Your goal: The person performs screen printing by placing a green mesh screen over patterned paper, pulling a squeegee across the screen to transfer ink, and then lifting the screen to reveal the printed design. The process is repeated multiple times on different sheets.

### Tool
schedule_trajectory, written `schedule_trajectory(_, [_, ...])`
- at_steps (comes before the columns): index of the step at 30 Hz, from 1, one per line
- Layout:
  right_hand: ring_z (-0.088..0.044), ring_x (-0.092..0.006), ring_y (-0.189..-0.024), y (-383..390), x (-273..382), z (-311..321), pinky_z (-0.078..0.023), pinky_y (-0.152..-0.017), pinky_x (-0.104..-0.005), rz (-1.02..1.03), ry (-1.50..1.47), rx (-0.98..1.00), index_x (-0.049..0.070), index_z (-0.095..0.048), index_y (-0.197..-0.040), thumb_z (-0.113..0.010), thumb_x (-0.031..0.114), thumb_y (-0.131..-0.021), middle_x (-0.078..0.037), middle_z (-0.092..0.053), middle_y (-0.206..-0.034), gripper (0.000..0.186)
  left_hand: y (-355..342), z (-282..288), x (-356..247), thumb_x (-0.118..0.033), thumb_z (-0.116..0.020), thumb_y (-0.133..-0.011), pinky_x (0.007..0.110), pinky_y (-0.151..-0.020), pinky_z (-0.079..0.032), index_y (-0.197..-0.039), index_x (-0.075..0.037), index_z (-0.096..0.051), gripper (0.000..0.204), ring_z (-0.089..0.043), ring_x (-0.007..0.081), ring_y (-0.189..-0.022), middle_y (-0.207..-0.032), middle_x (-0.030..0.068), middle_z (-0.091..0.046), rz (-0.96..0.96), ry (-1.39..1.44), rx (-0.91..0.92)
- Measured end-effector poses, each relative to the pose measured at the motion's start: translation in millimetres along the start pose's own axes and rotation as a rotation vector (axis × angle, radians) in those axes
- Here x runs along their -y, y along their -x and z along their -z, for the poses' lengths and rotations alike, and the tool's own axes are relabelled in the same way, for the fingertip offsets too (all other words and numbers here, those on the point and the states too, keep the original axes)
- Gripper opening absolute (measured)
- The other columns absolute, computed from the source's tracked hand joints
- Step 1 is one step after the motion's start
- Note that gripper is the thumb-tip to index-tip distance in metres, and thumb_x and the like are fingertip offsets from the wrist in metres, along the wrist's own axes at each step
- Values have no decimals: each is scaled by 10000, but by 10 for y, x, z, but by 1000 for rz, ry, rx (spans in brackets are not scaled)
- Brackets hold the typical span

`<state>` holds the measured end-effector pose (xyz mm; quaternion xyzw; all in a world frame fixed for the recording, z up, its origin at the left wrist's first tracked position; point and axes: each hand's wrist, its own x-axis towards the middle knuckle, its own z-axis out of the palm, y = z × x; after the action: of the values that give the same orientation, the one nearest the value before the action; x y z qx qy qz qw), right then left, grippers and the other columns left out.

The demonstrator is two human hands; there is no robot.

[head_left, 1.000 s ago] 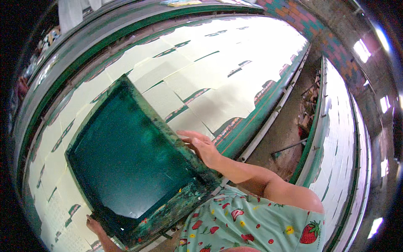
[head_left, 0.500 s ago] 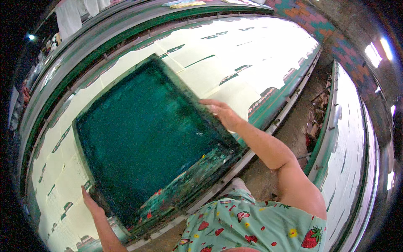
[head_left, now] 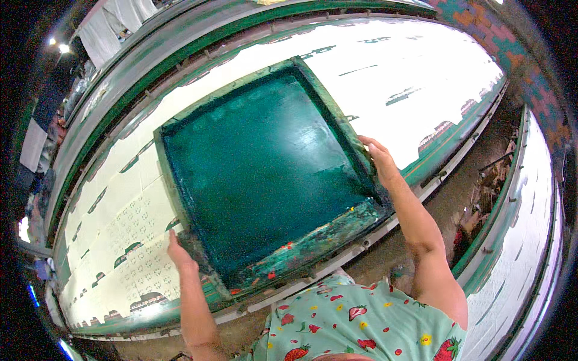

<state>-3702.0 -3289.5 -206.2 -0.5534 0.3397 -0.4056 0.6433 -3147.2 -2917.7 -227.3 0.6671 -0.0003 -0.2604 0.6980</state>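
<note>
A large screen-printing frame with dark green mesh lies at an angle over a long table of pale sheets. Red and green paint smears mark its near rim. My left hand grips its left side near the near corner, fingers pointing away from me. On the opposite side, my right hand holds the right rim, its fingers along the outer edge. Most of the sheets beneath are hidden by the frame. I cannot tell whether it rests flat or is slightly raised.
Pale sheets with dark green cut-out gaps cover the long table, and some at the left bear small faint printed motifs. A metal rail with pegs edges it. Another long table stands at the right across a narrow aisle. White cloths hang at the far left.
The frame and table both sit farther right and higher in the picture, mostly as the view shifts. A bright gleam now shows on the mesh. Both hands stay at the frame's sides.
</note>
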Motion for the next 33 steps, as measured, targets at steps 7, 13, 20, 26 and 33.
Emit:
schedule_trajectory(7, [-635, -262, -1255, -140, 147, 1007, -466, -1143, -431, -6, 15, -35, -29, -559, -1573, -608, 527, -1058, -154, -592, -1587, 760, 607, -856, 405, -384, -647, -1103, 380, -846, -582, -1172, 36, -755, 439, -730, 219, -906, -1062, 93, -771, -43, 44, -10])
schedule_trajectory(13, [-649, -248, -1266, -249, 317, 1273, -490, -1121, -412, -4, 33, 8, -13, -582, -1555, -649, 543, -1034, -154, -641, -1520, 765, 907, -1261, 360, -370, -655, -1092, 384, -810, -586, -1174, 47, -752, 437, -729, 232, -896, -1058, 106, -772, -21, 13, -80])
schedule_trajectory(20, [-677, -243, -1202, -341, 172, 1414, -534, -1046, -395, -45, -53, 3, -9, -582, -1552, -677, 565, -1014, -127, -662, -1496, 792, 978, -1360, 413, -385, -659, -1081, 390, -920, -556, -1208, 61, -746, 472, -708, 243, -1016, -1131, 119, -760, -94, -49, -107])
schedule_trajectory(26, [-687, -267, -1223, -376, 159, 1598, -536, -1085, -411, -45, -86, -8, -10, -579, -1554, -661, 490, -1032, -149, -664, -1489, 728, 853, -1282, 684, -390, -666, -1082, 398, -992, -513, -1225, 68, -741, 485, -671, 241, -1088, -1187, 121, -749, -122, -79, 54])
schedule_trajectory(33, [-654, -321, -1311, -311, -65, 1764, -516, -1127, -441, 37, 273, -85, 63, -681, -1462, -742, 295, -1008, -150, -691, -1446, 513, 904, -1481, 674, -448, -681, -1071, 408, -919, -493, -1078, 50, -726, 501, -620, 230, -955, -1048, 104, -710, -172, -340, 5])
